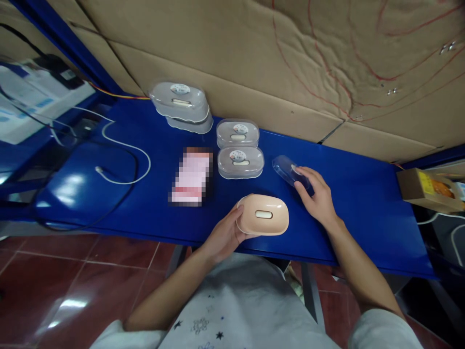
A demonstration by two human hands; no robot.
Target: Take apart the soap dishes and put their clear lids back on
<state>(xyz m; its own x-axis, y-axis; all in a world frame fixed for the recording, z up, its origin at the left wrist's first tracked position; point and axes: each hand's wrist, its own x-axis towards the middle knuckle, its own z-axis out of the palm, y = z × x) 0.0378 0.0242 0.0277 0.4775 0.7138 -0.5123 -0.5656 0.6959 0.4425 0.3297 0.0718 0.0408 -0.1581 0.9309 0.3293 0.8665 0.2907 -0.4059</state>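
My left hand [228, 232] grips the left end of a peach-coloured oval box [278, 218] with a white oval piece in its top, held over the table's front edge. To its right, my right hand [317, 194] has its thumb and fingers around the near end of a clear plastic cover [285, 167] low over the blue table. Behind the box sit two oval boxes with clear covers and round labels, a nearer one [240, 169] and a farther one [237, 132].
More covered boxes [181, 104] are stacked at the back left. A pixelated flat item [191, 177] lies left of centre. White and black cables [145, 150] cross the blue table [366, 208]. A cardboard box [414, 186] stands at the right end, and cardboard [247, 63] lines the back.
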